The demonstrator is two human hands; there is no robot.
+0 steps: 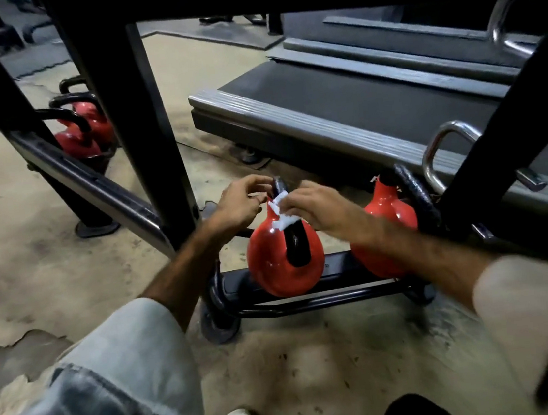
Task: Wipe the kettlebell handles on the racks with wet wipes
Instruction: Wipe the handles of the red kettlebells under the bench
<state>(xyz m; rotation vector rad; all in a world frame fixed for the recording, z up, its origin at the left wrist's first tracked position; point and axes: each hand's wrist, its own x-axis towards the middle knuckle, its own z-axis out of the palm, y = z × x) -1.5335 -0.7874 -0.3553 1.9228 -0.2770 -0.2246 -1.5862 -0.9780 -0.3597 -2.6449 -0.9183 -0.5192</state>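
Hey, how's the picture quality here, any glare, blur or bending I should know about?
Head view: dim, with the rack frame nearly black; small glare spots on the near red kettlebell; wide-angle bending of the treadmill edges; soft blur on the sleeves at the bottom corners; left hand, right hand and wet wipe reasonably sharp.

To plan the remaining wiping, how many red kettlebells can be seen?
4. One under the hands, one right of it, both on the low rack. Two on the far left rack; a black handle behind them suggests more.
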